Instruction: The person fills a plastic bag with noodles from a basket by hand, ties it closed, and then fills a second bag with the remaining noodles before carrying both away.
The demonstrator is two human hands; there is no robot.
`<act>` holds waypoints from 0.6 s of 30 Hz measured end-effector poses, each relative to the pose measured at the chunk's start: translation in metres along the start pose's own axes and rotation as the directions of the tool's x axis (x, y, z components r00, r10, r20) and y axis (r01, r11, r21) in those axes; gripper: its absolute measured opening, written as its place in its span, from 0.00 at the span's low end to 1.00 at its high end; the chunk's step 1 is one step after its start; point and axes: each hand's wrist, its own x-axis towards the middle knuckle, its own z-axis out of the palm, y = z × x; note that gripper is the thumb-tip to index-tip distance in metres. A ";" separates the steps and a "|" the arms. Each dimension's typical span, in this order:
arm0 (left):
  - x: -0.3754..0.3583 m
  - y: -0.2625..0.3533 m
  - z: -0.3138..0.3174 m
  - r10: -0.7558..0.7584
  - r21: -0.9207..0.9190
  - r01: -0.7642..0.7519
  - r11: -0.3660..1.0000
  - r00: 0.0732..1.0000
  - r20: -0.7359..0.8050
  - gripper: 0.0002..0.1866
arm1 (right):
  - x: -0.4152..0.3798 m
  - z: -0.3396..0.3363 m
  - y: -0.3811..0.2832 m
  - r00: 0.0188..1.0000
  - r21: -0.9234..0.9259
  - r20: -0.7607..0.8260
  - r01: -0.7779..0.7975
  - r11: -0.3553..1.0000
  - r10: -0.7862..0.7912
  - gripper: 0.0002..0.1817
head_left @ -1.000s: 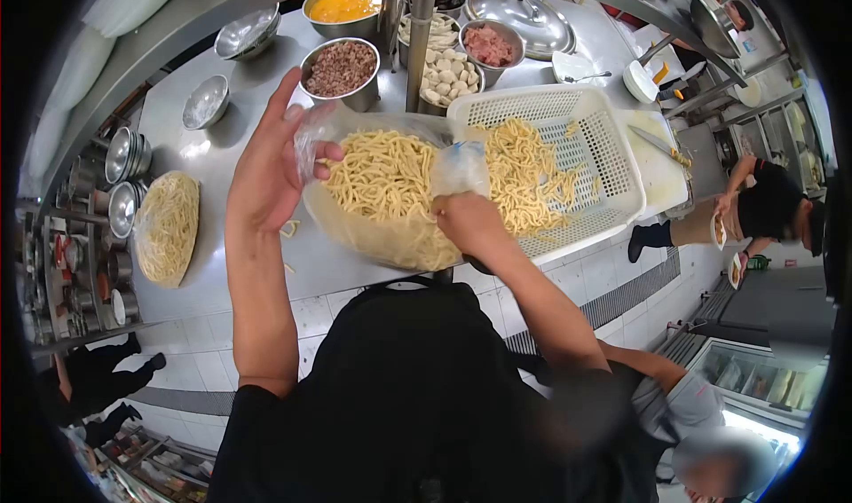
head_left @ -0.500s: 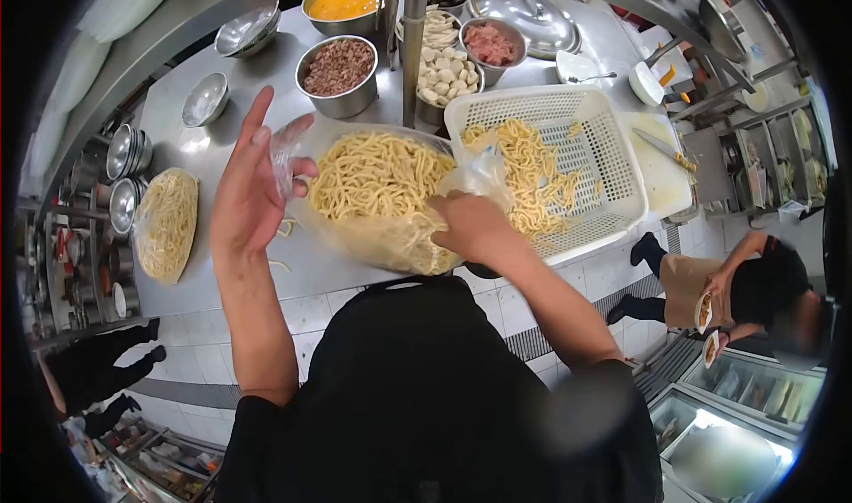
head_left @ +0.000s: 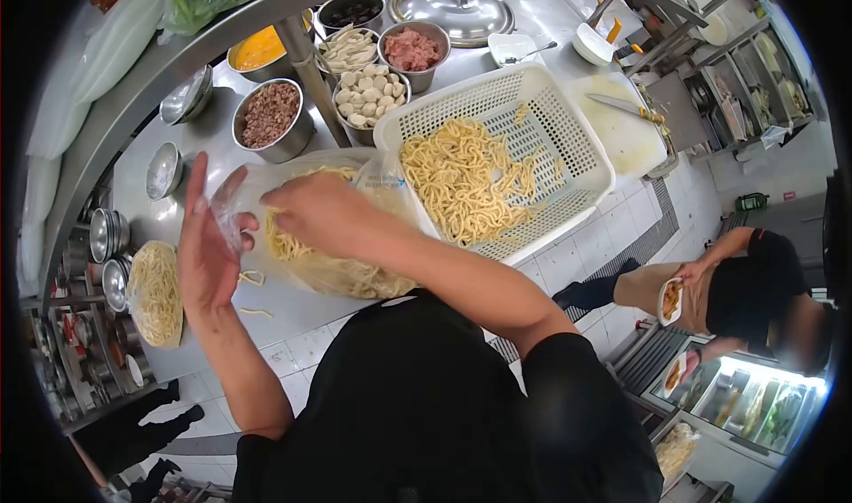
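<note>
A clear plastic bag [head_left: 351,277] of thick yellow noodles [head_left: 286,244] lies open on the steel table before me. My left hand [head_left: 211,250] is at the bag's left side, with thumb and forefinger stretched up and the other fingers bent around its thin edge. Over the bag's mouth, my right hand [head_left: 321,208] has its fingers curled down onto the noodles, which it partly hides. Right of the bag, a white perforated basket [head_left: 581,161] holds a loose layer of the same noodles.
Another filled noodle bag [head_left: 156,294] sits at the left. Behind are pots of minced meat [head_left: 271,117], meatballs [head_left: 368,97] and pink meat [head_left: 413,51], plus a shelf post [head_left: 311,82]. A knife [head_left: 621,106] rests on a cutting board [head_left: 603,148]. Another person [head_left: 754,272] carries dishes at right.
My right hand has moved left from the bag's right edge to over the noodles. The left hand still holds the bag's edge. The view has shifted, showing more of the basket's noodles.
</note>
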 end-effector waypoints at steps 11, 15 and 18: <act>-0.003 0.000 -0.006 -0.006 -0.030 0.005 1.000 0.999 -0.049 0.37 | -0.112 -0.053 0.295 0.721 -0.192 -0.274 -0.690 0.698 0.637 0.35; 0.002 0.000 -0.002 -0.012 -0.004 0.012 1.000 0.999 -0.030 0.37 | -0.102 -0.030 0.199 0.755 -0.463 0.026 -0.572 0.677 0.655 0.33; -0.001 0.003 -0.003 -0.018 -0.007 0.018 1.000 0.999 -0.047 0.36 | -0.132 -0.048 0.180 0.698 -0.607 0.308 -0.379 0.698 0.647 0.32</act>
